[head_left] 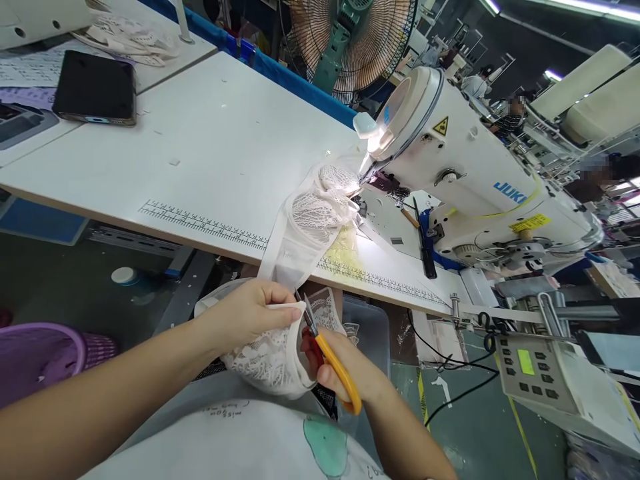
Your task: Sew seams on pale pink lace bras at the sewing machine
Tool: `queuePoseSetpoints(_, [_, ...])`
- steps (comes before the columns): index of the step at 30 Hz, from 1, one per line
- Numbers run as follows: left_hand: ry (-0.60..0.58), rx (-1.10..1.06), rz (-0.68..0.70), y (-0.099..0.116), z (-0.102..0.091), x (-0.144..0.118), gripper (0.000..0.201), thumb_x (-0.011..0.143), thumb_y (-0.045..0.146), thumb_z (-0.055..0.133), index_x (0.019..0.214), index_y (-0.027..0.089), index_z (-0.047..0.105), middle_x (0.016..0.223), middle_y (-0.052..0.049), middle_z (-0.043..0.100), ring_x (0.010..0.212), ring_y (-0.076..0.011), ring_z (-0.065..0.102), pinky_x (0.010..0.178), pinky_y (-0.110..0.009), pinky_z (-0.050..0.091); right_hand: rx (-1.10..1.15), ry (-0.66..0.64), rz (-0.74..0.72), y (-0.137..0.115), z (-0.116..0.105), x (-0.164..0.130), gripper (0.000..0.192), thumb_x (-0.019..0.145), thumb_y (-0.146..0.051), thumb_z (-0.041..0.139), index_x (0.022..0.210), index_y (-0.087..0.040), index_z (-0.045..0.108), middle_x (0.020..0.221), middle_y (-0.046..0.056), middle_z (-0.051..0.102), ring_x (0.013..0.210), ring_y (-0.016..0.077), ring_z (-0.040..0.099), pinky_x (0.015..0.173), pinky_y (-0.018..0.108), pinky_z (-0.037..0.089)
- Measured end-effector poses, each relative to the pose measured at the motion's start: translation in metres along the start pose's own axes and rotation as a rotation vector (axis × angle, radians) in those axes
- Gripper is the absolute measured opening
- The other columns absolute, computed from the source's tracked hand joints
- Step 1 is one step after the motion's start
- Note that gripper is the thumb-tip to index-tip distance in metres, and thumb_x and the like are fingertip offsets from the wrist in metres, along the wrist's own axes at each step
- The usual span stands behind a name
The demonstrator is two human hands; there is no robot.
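Observation:
At the table's front edge, my left hand (253, 310) pinches the edge of a white lace bra (267, 363) between thumb and fingers. My right hand (353, 363) is closed around orange-handled scissors (343, 375), whose blades point up beside the left fingertips, close to the bra's edge. Whether the blades touch fabric I cannot tell. More white lace cups (313, 210) lie on the table and run up to the needle area of a sewing machine (450, 153). A strip of white fabric hangs from them toward my left hand.
A phone (95, 90) and papers lie at the back left of the white table (200, 147). A large fan (350, 40) stands behind. Black tweezers (424, 247) rest by the machine. A control box (537, 370) hangs at right, a purple basket (45, 333) stands at left.

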State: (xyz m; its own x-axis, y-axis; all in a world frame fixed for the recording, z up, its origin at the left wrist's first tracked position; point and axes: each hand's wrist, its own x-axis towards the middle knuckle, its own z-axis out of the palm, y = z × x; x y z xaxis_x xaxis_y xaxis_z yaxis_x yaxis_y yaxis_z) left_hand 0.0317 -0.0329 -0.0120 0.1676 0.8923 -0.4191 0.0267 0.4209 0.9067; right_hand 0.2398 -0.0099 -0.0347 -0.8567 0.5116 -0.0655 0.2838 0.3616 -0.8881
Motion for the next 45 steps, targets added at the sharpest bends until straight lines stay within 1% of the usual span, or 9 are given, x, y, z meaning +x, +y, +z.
queuePoseSetpoints(4, [0.002,0.017,-0.013,0.004,-0.001,-0.001,0.034,0.06,0.045,0.061,0.049,0.019,0.041,0.05,0.006,0.029,0.048,-0.0076,0.025,0.046,-0.022,0.018,-0.019,-0.038,0.036,0.0,0.0,-0.002,0.062,0.08,-0.082,0.022,0.08,-0.023,0.041,0.066,-0.001,0.047,0.055,0.0137,0.043,0.05,0.027,0.035])
queuePoseSetpoints(13, [-0.009,0.003,-0.046,0.002,-0.003,0.0,0.035,0.06,0.043,0.062,0.049,0.019,0.038,0.05,0.007,0.029,0.046,-0.0063,0.023,0.045,-0.022,0.016,-0.051,-0.034,0.203,-0.003,0.002,-0.001,0.068,0.072,-0.089,0.025,0.075,-0.022,0.037,0.061,-0.003,0.041,0.051,0.0114,0.035,0.048,0.026,0.029])
queuePoseSetpoints(18, [-0.01,-0.028,-0.037,0.003,-0.004,0.0,0.034,0.059,0.042,0.062,0.048,0.019,0.04,0.048,0.007,0.029,0.045,-0.0056,0.023,0.043,-0.021,0.016,-0.026,0.014,0.165,0.0,0.007,-0.001,0.066,0.074,-0.088,0.023,0.071,-0.023,0.033,0.059,-0.003,0.039,0.05,0.0106,0.034,0.047,0.026,0.027])
queuePoseSetpoints(24, [-0.012,-0.025,-0.025,0.005,-0.003,0.0,0.032,0.059,0.04,0.061,0.047,0.018,0.041,0.046,0.007,0.029,0.044,-0.0054,0.023,0.042,-0.02,0.017,-0.05,0.081,0.112,0.006,0.014,-0.001,0.058,0.083,-0.079,0.025,0.066,-0.023,0.029,0.059,-0.003,0.037,0.05,0.0102,0.032,0.047,0.026,0.026])
queuePoseSetpoints(31, [-0.009,-0.026,-0.023,0.001,-0.005,-0.001,0.03,0.06,0.039,0.061,0.049,0.018,0.043,0.046,0.007,0.031,0.044,-0.0061,0.025,0.042,-0.02,0.018,0.024,0.153,0.139,0.015,0.023,-0.001,0.056,0.083,-0.075,0.034,0.064,-0.023,0.031,0.052,-0.005,0.034,0.046,0.0084,0.029,0.042,0.023,0.022])
queuePoseSetpoints(35, [-0.006,0.03,-0.003,0.0,-0.009,-0.004,0.028,0.063,0.038,0.062,0.051,0.017,0.048,0.048,0.006,0.033,0.046,-0.0068,0.027,0.044,-0.021,0.02,0.067,0.263,0.105,0.021,0.019,-0.004,0.054,0.086,-0.071,0.035,0.065,-0.022,0.037,0.053,-0.005,0.037,0.046,0.0094,0.034,0.043,0.023,0.027])
queuePoseSetpoints(39, [0.031,0.074,0.083,0.004,-0.012,-0.01,0.03,0.068,0.04,0.061,0.051,0.016,0.053,0.05,0.005,0.035,0.049,-0.0077,0.03,0.045,-0.02,0.025,0.123,0.357,0.04,0.018,0.009,-0.005,0.047,0.082,-0.068,0.048,0.08,-0.021,0.048,0.069,0.0,0.052,0.058,0.0132,0.048,0.051,0.025,0.038])
queuePoseSetpoints(42, [0.106,0.076,0.149,0.006,-0.014,-0.015,0.027,0.069,0.039,0.064,0.058,0.015,0.063,0.052,0.003,0.044,0.049,-0.0082,0.035,0.044,-0.02,0.029,0.048,0.404,-0.014,0.011,0.008,0.001,0.047,0.073,-0.066,0.063,0.082,-0.022,0.047,0.085,0.005,0.061,0.071,0.0179,0.056,0.061,0.029,0.045])
queuePoseSetpoints(45, [0.226,0.018,0.182,0.005,-0.017,-0.021,0.021,0.068,0.037,0.067,0.064,0.016,0.07,0.064,-0.001,0.057,0.051,-0.0097,0.044,0.042,-0.02,0.033,-0.073,0.358,0.026,0.01,0.017,0.009,0.04,0.074,-0.058,0.064,0.08,-0.023,0.046,0.086,0.006,0.065,0.072,0.019,0.058,0.063,0.031,0.045])
